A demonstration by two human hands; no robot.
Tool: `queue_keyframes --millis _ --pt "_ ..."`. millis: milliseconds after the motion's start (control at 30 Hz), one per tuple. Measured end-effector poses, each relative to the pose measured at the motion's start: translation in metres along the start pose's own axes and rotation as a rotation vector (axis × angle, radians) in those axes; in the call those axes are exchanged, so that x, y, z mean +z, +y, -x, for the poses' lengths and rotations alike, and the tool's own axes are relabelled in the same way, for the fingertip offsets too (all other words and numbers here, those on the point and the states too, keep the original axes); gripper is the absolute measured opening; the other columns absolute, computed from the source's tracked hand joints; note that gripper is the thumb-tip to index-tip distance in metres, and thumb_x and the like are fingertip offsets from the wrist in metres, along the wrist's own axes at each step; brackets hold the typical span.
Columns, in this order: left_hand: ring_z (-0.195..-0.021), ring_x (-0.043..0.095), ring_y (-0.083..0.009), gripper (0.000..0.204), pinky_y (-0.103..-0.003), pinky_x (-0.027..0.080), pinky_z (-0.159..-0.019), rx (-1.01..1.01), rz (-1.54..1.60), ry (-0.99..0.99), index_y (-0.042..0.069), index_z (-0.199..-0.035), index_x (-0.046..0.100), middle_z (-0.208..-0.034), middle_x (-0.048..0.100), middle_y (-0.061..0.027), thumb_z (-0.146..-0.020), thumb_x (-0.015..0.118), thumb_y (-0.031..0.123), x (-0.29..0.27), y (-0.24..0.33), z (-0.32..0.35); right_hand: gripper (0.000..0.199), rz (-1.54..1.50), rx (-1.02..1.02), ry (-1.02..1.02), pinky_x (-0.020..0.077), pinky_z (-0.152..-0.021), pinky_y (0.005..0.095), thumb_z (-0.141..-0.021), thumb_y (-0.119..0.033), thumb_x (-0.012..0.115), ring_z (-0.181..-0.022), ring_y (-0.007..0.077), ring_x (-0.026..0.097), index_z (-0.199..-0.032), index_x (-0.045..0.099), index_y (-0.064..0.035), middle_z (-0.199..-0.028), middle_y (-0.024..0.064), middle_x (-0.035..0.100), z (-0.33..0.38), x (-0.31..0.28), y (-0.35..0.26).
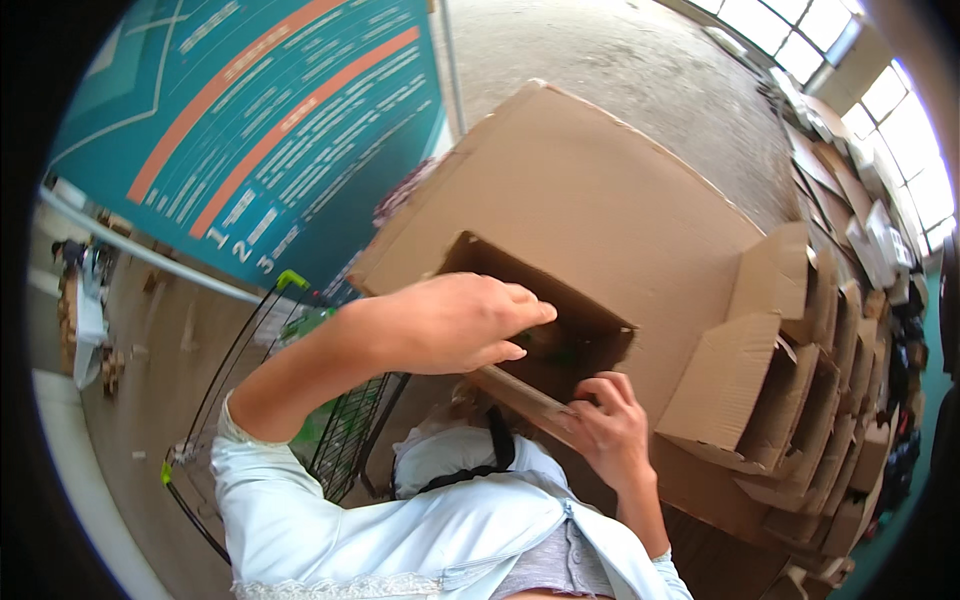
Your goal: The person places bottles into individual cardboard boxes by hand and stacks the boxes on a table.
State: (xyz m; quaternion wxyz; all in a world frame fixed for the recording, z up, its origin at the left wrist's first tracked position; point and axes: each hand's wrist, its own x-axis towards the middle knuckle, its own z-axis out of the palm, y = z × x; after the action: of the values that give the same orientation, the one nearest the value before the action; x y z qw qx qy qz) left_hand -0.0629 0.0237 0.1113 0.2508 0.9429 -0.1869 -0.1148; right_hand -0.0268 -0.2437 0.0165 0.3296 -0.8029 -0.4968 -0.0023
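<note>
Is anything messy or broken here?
Yes, the cardboard heap by the windows looks messy: its pieces lie at different angles. The open box under the left hand shows no clear damage.

- A small rectangular brown cardboard box, its plain walls joined at square corners.
- Open, with its mouth facing up; the interior is in deep shadow, showing a faint greenish patch too dark to identify.
- Located at the near edge of the large flat brown cardboard sheet, its long sides slanting across that edge; its base is hidden.
</note>
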Motion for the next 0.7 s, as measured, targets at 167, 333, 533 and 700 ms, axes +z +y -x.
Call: queue_keyframes --millis 167,333,533,700 --pt "-0.106 0.067 -0.0315 0.038 -0.038 0.053 -0.091 -0.377 0.163 0.572 0.0 -0.125 0.06 -0.12 0.066 -0.0203 -0.089 0.066 0.011 -0.027 -0.03 0.124 0.015 0.036 0.057 -0.048 0.0521 -0.07 0.0396 -0.071 -0.01 0.079 -0.095 0.0297 0.059 -0.079 0.067 -0.0035 -0.094 0.0087 0.06 -0.006 -0.004 0.002" --pt "-0.101 0.068 -0.033 0.034 -0.039 0.054 -0.085 -1.006 0.026 0.729 -0.001 -0.119 0.062 -0.113 0.068 -0.0215 -0.088 0.069 0.012 0.055 -0.115 0.265 0.019 0.095 0.07 -0.105 0.052 -0.078 0.0423 -0.068 -0.006 0.077 -0.1 0.0325 0.059 -0.084 0.067 -0.0041 -0.1 0.0101 0.062 -0.017 -0.014 -0.011" --pt "-0.107 0.064 -0.0374 0.04 -0.046 0.051 -0.09 -1.436 0.2 0.374 0.001 -0.113 0.068 -0.112 0.068 -0.022 -0.08 0.076 0.022 0.199 -0.217 0.365 0.024 0.19 0.166 -0.071 0.0512 -0.082 0.0419 -0.069 -0.006 0.077 -0.105 0.031 0.058 -0.09 0.066 -0.0039 -0.103 0.0092 0.062 -0.031 -0.02 -0.028" --pt "-0.102 0.066 -0.0363 0.044 -0.044 0.053 -0.087 -1.431 0.285 0.172 0.002 -0.109 0.07 -0.109 0.069 -0.0205 -0.074 0.08 0.028 0.284 -0.263 0.386 0.024 0.261 0.29 -0.08 0.0506 -0.085 0.0403 -0.069 0.0 0.075 -0.109 0.0295 0.057 -0.091 0.065 -0.0029 -0.106 0.0092 0.061 -0.029 -0.016 -0.044"
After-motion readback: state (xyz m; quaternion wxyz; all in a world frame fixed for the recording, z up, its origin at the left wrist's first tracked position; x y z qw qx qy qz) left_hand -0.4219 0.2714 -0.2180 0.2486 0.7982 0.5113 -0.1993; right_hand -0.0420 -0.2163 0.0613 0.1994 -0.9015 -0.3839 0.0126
